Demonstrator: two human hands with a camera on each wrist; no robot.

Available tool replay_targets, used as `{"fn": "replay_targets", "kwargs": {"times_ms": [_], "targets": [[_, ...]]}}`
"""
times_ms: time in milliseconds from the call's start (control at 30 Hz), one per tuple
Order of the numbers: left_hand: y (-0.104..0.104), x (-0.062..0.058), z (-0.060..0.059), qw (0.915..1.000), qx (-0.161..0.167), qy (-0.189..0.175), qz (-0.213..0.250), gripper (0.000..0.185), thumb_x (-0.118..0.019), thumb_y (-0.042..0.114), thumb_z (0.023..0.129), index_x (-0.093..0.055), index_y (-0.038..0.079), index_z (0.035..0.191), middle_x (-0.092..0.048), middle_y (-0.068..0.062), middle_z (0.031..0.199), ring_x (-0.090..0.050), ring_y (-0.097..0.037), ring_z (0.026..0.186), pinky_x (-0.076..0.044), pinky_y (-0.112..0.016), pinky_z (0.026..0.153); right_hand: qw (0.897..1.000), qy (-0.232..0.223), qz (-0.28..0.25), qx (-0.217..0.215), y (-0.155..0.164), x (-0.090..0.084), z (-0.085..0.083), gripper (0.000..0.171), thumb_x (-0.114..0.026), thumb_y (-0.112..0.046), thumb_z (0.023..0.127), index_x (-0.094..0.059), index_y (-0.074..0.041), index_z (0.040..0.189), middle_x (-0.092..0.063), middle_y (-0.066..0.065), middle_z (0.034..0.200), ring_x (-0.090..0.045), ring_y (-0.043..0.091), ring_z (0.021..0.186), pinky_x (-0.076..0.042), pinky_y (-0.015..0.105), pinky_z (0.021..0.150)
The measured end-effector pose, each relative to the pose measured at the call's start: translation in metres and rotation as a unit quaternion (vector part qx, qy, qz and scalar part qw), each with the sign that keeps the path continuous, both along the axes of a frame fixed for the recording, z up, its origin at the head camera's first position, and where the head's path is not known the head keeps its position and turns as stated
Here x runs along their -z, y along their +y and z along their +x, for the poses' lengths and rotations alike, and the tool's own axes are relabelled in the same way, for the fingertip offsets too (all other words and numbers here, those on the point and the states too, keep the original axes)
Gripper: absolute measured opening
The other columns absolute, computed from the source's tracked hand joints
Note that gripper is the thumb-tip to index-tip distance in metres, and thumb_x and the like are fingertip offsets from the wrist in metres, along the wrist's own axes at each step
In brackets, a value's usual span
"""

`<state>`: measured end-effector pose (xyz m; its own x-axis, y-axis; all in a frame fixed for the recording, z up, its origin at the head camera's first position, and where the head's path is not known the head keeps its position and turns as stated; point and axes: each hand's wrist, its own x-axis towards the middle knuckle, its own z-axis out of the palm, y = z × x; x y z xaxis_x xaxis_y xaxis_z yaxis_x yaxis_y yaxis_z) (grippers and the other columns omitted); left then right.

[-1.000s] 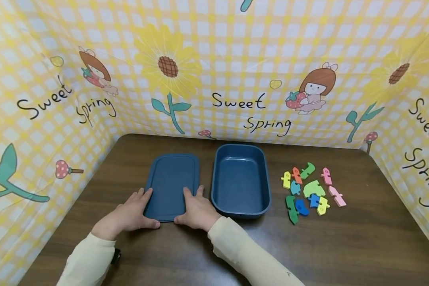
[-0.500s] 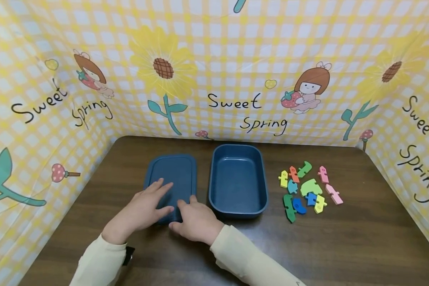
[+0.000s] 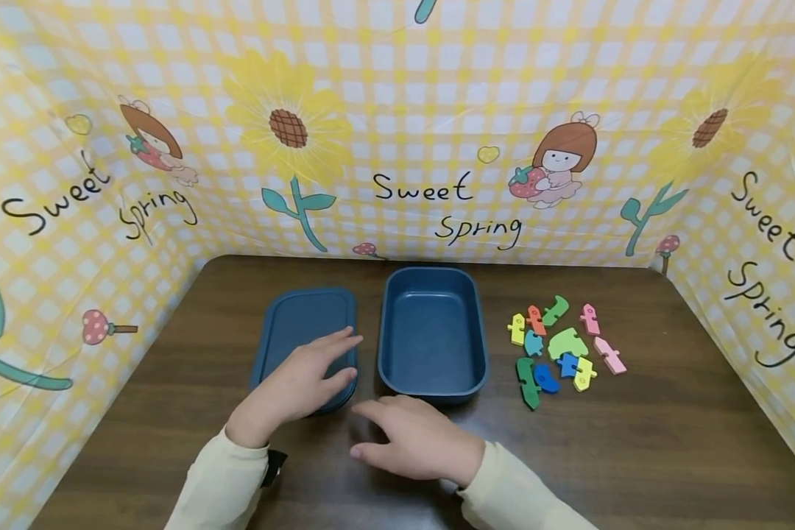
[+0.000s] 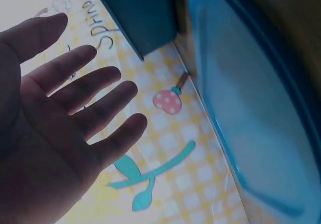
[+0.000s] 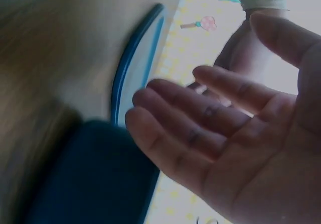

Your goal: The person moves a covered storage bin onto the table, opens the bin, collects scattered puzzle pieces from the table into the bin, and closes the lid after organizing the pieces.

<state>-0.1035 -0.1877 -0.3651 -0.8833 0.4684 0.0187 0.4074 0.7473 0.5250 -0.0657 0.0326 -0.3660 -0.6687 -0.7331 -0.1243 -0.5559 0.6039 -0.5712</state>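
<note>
The brown table [image 3: 636,456] carries everything. My blue box [image 3: 432,335] sits open mid-table, its lid [image 3: 301,327] flat just left of it. My left hand [image 3: 298,386], fingers spread and empty, hovers over the lid's near end; my right hand [image 3: 419,442], fingers loose, holds nothing before the box. Foam pieces [image 3: 559,350] lie right of the box; a careless sleeve could scatter them.

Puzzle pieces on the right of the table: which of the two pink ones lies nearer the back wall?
The small pink puzzle piece at the cluster's top right edge, standing almost upright. The other pink puzzle piece lies slanted, closer to the person.
</note>
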Motion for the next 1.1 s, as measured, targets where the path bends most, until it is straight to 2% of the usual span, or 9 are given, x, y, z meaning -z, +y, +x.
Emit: {"fn": "replay_targets", "kwargs": {"times_ms": [133,267,367,467,567,767,933,1100], "targets": [[0.013,0.002,-0.003,0.9999,0.007,-0.01,-0.006,0.059,-0.063,0.03,0.102,-0.044,0.01,0.154,-0.029,-0.012,0.163,-0.031,-0.039,0.145,-0.029,-0.063,0.109,1.0,-0.028,-0.012,-0.003,0.027,-0.006,0.003,0.055,-0.061,-0.045,0.101,-0.056,-0.013,0.145,-0.058,-0.004,0.14,-0.054,0.012,0.126,-0.045,0.038,0.102],[0.024,0.002,-0.006,0.9993,0.003,-0.029,-0.022,0.071,-0.062,0.041,0.101,-0.034,0.011,0.159,-0.019,-0.012,0.166,-0.023,-0.039,0.148,-0.023,-0.067,0.11,0.999,-0.038,-0.016,0.001,0.052,-0.014,0.003,0.054,-0.061,-0.044,0.101,-0.056,-0.014,0.146,-0.055,-0.004,0.143,-0.051,0.013,0.131,-0.043,0.04,0.105],[0.033,0.003,-0.008,0.9972,-0.01,-0.065,-0.036,0.084,-0.062,0.049,0.099,-0.023,0.011,0.162,-0.009,-0.012,0.168,-0.014,-0.04,0.151,-0.019,-0.07,0.109,0.999,-0.031,-0.023,0.004,0.069,-0.02,0.001,0.053,-0.059,-0.044,0.102,-0.056,-0.013,0.146,-0.055,-0.002,0.144,-0.052,0.014,0.131,-0.043,0.042,0.105],[0.045,0.004,-0.009,0.9934,-0.019,-0.101,-0.051,0.096,-0.062,0.056,0.096,-0.012,0.009,0.163,0.0,-0.013,0.168,-0.008,-0.04,0.151,-0.017,-0.071,0.109,0.999,-0.029,-0.041,0.016,0.087,-0.026,-0.003,0.054,-0.059,-0.044,0.102,-0.056,-0.012,0.145,-0.057,0.0,0.142,-0.058,0.017,0.124,-0.046,0.043,0.102],[0.056,0.005,-0.01,0.9904,-0.026,-0.117,-0.069,0.105,-0.063,0.062,0.092,-0.007,0.007,0.163,0.005,-0.014,0.167,-0.005,-0.039,0.152,-0.018,-0.069,0.11,0.996,-0.036,-0.067,0.048,0.105,-0.032,-0.009,0.054,-0.06,-0.044,0.102,-0.056,-0.012,0.145,-0.06,0.001,0.139,-0.062,0.019,0.115,-0.049,0.046,0.096],[0.068,0.012,-0.012,0.9907,-0.033,-0.107,-0.078,0.114,-0.067,0.064,0.088,-0.005,0.004,0.162,0.008,-0.015,0.167,-0.006,-0.039,0.152,-0.021,-0.068,0.11,0.985,-0.022,-0.098,0.138,0.145,-0.04,-0.024,0.054,-0.065,-0.042,0.099,-0.056,-0.015,0.145,-0.065,0.003,0.129,-0.063,0.018,0.111,-0.052,0.043,0.091],[0.071,0.02,-0.014,0.9912,-0.029,-0.095,-0.087,0.117,-0.066,0.066,0.087,0.0,0.004,0.162,0.013,-0.014,0.166,-0.004,-0.037,0.152,-0.024,-0.067,0.109,0.975,0.022,-0.082,0.208,0.176,-0.044,-0.037,0.057,-0.066,-0.041,0.099,-0.055,-0.011,0.145,-0.067,0.003,0.123,-0.065,0.019,0.108,-0.053,0.04,0.085],[0.072,0.025,-0.016,0.9932,-0.032,-0.081,-0.078,0.117,-0.066,0.066,0.088,0.003,0.005,0.161,0.015,-0.012,0.166,-0.004,-0.037,0.152,-0.025,-0.068,0.108,0.965,0.034,-0.054,0.256,0.207,-0.04,-0.051,0.061,-0.062,-0.043,0.101,-0.05,-0.005,0.148,-0.068,0.008,0.12,-0.064,0.027,0.108,-0.052,0.045,0.085]]}}
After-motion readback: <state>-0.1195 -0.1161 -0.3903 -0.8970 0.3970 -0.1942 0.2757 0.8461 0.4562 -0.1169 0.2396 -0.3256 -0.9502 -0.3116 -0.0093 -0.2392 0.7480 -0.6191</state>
